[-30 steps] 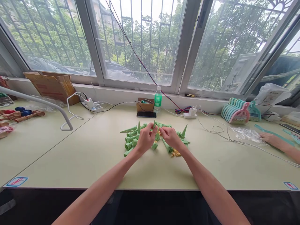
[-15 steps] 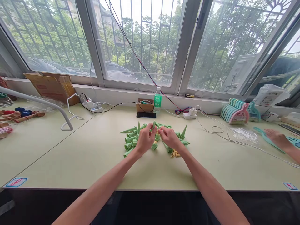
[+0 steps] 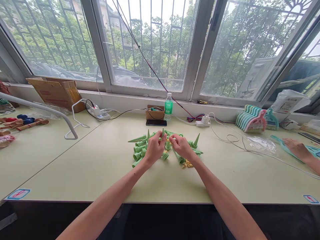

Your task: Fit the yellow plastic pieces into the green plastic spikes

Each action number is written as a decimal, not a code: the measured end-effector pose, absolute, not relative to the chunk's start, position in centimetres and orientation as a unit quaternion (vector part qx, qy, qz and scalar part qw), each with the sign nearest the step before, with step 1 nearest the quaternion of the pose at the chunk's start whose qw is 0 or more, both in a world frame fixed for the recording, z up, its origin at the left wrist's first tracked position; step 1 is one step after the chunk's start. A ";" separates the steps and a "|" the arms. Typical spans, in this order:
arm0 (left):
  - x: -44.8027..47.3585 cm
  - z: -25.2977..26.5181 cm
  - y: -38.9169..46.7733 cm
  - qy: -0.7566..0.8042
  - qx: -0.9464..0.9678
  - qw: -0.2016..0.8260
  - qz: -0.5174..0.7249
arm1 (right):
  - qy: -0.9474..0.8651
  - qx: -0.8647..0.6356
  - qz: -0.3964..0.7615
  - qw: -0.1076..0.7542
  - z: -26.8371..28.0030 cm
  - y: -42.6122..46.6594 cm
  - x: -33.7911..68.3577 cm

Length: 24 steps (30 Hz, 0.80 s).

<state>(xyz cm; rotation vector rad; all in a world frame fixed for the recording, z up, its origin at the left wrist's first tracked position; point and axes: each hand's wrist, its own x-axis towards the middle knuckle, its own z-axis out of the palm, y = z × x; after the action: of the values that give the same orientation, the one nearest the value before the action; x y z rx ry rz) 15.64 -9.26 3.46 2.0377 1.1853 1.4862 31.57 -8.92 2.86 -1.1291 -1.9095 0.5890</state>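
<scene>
My left hand (image 3: 155, 146) is closed around a green plastic spike (image 3: 163, 131), its pointed tip sticking up past the fingers. Close beside it, my right hand (image 3: 180, 146) pinches at the pile; whatever lies between its fingertips is too small to make out. Around both hands lie several green spikes and hollow tubes (image 3: 137, 156). One green cone (image 3: 196, 140) stands upright right of my right hand. Small yellow pieces (image 3: 187, 164) lie below my right wrist, and more yellow shows between the hands, partly hidden.
Behind the pile are a phone (image 3: 156, 123), a small cardboard box (image 3: 154, 113) and a water bottle (image 3: 168, 106). White cables and a power strip (image 3: 202, 123) lie to the right. Another person's hand (image 3: 296, 148) rests on a blue plastic item at far right. A lamp arm (image 3: 57, 113) reaches in from the left.
The spike's tip in my left hand has shifted very slightly left. My right hand stays almost still, fingertips still pinched.
</scene>
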 end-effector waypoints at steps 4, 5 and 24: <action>15.6 3.6 -9.4 0.423 0.717 0.177 0.525 | -0.764 -0.427 0.267 0.403 2.9 -9.1 31.6; 15.7 3.7 -9.4 0.422 0.718 0.178 0.524 | -0.765 -0.427 0.265 0.403 2.9 -9.1 31.6; 15.7 3.9 -9.5 0.426 0.712 0.182 0.528 | -0.762 -0.438 0.253 0.403 3.1 -9.2 31.5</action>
<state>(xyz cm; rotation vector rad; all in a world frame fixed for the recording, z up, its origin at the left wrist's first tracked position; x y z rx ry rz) 15.65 -9.53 3.95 2.0096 1.2016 1.4912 31.52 -9.18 3.11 -1.1067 -1.9259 0.6387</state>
